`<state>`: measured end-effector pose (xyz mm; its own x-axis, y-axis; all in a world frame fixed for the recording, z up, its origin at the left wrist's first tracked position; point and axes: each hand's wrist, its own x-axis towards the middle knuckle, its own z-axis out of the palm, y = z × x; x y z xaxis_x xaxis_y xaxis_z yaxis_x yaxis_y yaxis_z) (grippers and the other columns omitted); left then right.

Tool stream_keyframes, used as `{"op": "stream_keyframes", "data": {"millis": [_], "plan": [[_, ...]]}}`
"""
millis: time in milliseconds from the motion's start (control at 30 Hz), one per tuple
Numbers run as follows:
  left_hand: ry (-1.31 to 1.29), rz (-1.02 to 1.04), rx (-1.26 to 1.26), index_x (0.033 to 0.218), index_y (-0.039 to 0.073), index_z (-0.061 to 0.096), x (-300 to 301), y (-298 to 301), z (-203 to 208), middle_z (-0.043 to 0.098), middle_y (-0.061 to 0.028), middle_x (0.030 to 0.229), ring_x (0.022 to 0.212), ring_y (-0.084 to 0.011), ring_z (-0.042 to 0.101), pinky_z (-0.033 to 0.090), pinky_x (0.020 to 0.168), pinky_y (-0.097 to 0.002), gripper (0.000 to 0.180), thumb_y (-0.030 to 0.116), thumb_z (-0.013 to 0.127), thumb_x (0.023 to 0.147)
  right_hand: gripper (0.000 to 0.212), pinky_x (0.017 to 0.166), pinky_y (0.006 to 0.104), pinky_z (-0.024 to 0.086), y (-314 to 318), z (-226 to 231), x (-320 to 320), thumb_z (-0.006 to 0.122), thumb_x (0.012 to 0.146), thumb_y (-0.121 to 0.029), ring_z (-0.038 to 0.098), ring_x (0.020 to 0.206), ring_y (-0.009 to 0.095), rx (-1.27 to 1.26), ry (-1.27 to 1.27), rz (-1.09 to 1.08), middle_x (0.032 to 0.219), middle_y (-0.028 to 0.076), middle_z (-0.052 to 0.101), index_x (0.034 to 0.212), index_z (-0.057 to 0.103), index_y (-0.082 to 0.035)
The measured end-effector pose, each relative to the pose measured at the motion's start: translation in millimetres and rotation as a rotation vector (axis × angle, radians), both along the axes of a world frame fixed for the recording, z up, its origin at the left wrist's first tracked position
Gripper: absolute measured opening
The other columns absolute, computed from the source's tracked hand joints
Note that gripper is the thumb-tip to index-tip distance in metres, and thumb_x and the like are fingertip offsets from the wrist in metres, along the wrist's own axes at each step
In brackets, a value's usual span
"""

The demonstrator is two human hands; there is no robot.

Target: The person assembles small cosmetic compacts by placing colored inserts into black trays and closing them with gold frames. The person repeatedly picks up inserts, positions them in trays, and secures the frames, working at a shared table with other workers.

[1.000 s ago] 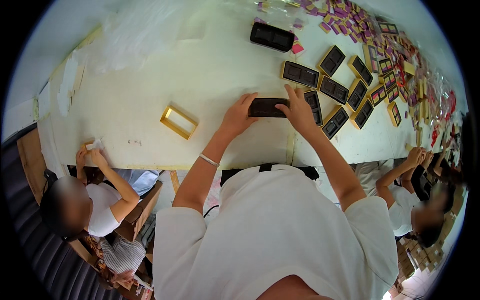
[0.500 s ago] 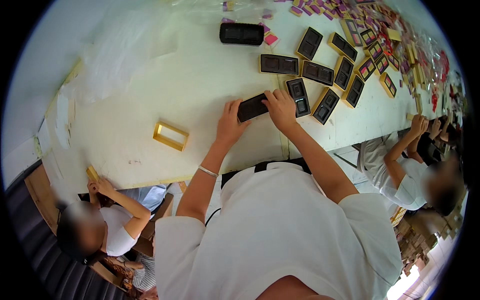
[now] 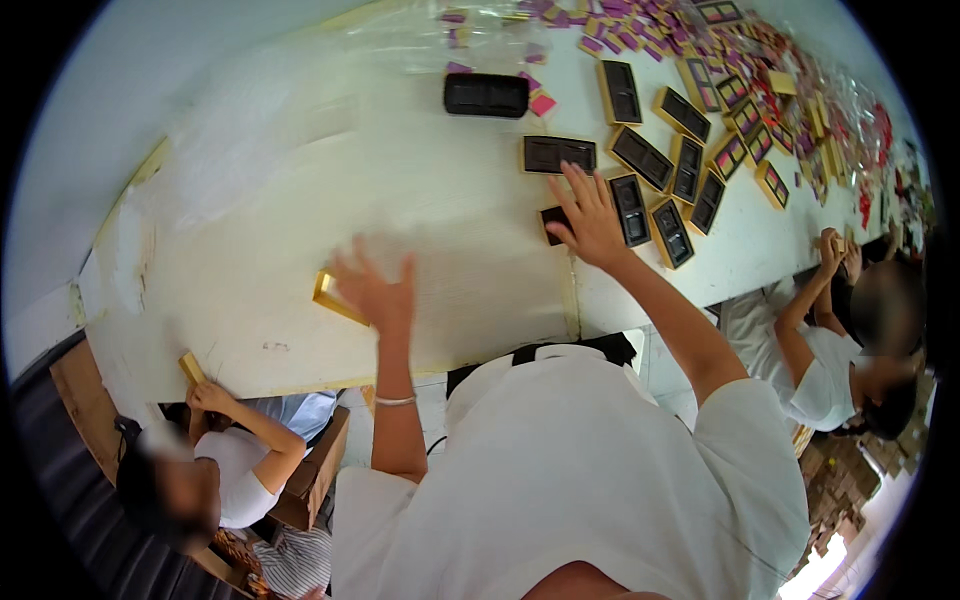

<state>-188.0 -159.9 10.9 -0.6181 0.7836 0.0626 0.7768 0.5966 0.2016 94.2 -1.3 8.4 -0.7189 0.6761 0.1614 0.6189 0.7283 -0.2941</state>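
Observation:
My left hand (image 3: 378, 290), a little blurred, reaches over an empty gold rectangular box frame (image 3: 338, 308) with its fingers spread. Whether it touches the frame I cannot tell. My right hand (image 3: 595, 222) is open above a small gold-edged box with a dark insert (image 3: 553, 226), partly hidden beneath the palm. Just past its fingertips lies another gold box with a black two-well insert (image 3: 545, 152). To its right sit similar boxes, among them one upright box (image 3: 629, 208) and a tilted one (image 3: 671, 232).
A loose black tray (image 3: 487, 95) lies at the far side of the white table (image 3: 240, 270). Purple and gold small pieces (image 3: 640, 30) and clear plastic film (image 3: 850, 90) crowd the far right. Co-workers sit at both sides, one holding a gold piece (image 3: 190, 368).
My hands have parted, leaving the dark-insert box by the others at the right. My left hand has swung left to the gold frame; both hands have opened.

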Motion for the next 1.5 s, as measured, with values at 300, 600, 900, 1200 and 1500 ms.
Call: {"op": "stream_keyframes", "data": {"millis": [300, 600, 900, 1200, 1500], "plan": [[-0.355, 0.066, 0.048, 0.143, 0.007, 0.013, -31.1, -39.5, -13.1, 0.019, -0.0203, 0.146, 0.132, -0.0390, 0.025, 0.031, 0.105, -0.0383, 0.098, 0.007, 0.070, 0.064, 0.009, 0.077, 0.0394, 0.044, 107.2, 1.0, -127.3, 0.058, 0.073, -0.011, 0.057, 0.088, 0.024, 0.150, -0.274, -0.146, 0.091, 0.007, 0.056, 0.081, 0.061, -0.009], [-0.200, -0.709, -0.158, 0.142, 0.010, 0.021, 55.6, 32.9, 16.7, 0.026, -0.0138, 0.145, 0.134, -0.0321, 0.024, 0.016, 0.107, -0.0553, 0.097, 0.023, 0.076, 0.064, 0.006, 0.075, 0.0394, 0.042, 123.6, 15.3, -92.5, 0.060, 0.072, -0.013, 0.053, 0.091, 0.024, 0.315, 0.032, 0.010, 0.086, 0.007, 0.055, 0.076, 0.058, -0.008], [-0.539, -0.491, 0.015, 0.127, 0.009, 0.041, 49.6, 22.4, 1.7, 0.049, -0.0102, 0.124, 0.114, -0.0317, 0.047, 0.041, 0.092, -0.0443, 0.072, 0.017, 0.077, 0.065, 0.038, 0.065, 0.0341, 0.042, 16.7, 51.1, -45.2, 0.058, 0.080, -0.035, 0.050, 0.068, 0.023, -1.018, 0.279, -0.052, 0.074, 0.014, 0.055, 0.081, 0.055, 0.003], [-0.530, -0.690, -0.030, 0.120, 0.009, 0.046, 38.8, 33.4, 3.2, 0.052, -0.0109, 0.116, 0.102, -0.0331, 0.054, 0.048, 0.081, -0.0387, 0.066, 0.006, 0.076, 0.062, 0.058, 0.055, 0.0337, 0.049, 0.9, 22.8, -70.3, 0.069, 0.068, -0.048, 0.060, 0.066, 0.024, -1.117, -0.190, -0.105, 0.078, 0.016, 0.061, 0.086, 0.060, 0.006], [-0.587, -0.712, -0.044, 0.120, 0.008, 0.046, 45.6, 35.9, -10.2, 0.051, -0.0129, 0.111, 0.098, -0.0341, 0.054, 0.048, 0.077, -0.0417, 0.063, 0.018, 0.076, 0.066, 0.066, 0.069, 0.0467, 0.046, -49.6, -5.1, -72.2, 0.059, 0.071, -0.062, 0.057, 0.086, 0.033, -0.375, -0.098, -0.233, 0.095, 0.018, 0.055, 0.105, 0.057, -0.005]]}}
